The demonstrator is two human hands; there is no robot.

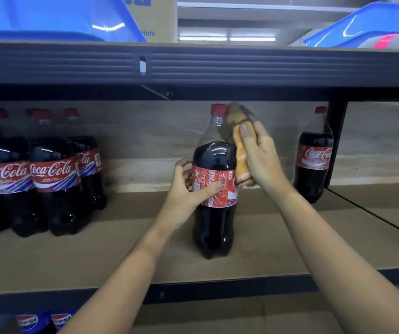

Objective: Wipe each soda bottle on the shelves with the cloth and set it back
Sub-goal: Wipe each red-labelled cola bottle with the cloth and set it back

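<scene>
So the cola bottle [214, 189] stands upright mid-shelf [121, 249], left hand [188, 189] curled round its label. Right hand [261, 155] grips the orange cloth [240, 153], pressed on the bottle's shoulder. More bottles [53, 174] sit far left.

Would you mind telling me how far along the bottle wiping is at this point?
Nothing shows which bottles are already done. In hand: the left hand grips the middle cola bottle at its label as it stands on the shelf, while the right hand presses the orange cloth against its shoulder. Possibly left: the cola group at left, the lone bottle at right, the Pepsi bottles below.
</scene>
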